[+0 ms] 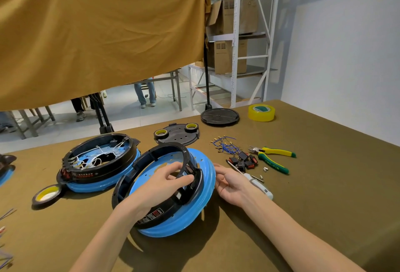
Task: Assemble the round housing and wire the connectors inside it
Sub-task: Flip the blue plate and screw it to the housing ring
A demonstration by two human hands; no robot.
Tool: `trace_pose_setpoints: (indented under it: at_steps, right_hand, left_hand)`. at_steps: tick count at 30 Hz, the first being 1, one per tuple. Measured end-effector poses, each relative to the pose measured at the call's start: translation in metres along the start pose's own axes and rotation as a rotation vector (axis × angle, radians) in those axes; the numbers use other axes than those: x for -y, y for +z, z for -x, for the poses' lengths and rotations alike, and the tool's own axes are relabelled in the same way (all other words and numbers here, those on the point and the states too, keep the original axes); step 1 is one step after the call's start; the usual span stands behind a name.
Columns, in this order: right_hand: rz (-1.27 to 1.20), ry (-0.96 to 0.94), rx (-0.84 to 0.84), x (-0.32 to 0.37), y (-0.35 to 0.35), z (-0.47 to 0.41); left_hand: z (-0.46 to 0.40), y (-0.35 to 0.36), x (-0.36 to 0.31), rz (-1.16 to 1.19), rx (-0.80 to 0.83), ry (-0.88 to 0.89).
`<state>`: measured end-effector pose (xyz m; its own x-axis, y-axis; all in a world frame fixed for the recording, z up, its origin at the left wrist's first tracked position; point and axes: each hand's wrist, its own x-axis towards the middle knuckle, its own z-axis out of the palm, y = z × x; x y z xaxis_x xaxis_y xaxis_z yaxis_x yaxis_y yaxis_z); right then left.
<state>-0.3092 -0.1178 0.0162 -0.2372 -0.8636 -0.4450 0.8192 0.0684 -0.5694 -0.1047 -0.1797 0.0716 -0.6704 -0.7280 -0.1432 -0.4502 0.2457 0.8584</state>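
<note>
While left hand (161,181) fingers clamp the black ring (151,159), right hand (227,185) fingertips vanish behind the blue housing (184,219).

Blue dish (186,224) under a black ring (173,148), red-and-white label on the ring's near side. Left, another blue-and-black housing (101,176) with white wires inside. Far right, yellow tape roll (261,113) with a green core. Pliers (273,159) with yellow-and-green handles. Blue wires (226,146); black switches (243,161) with red faces. Olive-brown table (324,185); mustard cloth (97,33) behind.
</note>
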Motion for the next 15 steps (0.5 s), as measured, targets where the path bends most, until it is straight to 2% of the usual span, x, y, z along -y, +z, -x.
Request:
trace_pose_setpoints:
  at_steps: [6, 15]
  right_hand:
    - [0.009, -0.016, 0.007, -0.003, 0.002, 0.002]
    - [0.053, 0.078, 0.070, 0.010, -0.006, 0.003]
  left_hand:
    - [0.000, 0.000, 0.001, -0.006, 0.003, 0.008]
    - [-0.005, 0.012, 0.005, -0.068, -0.006, 0.048]
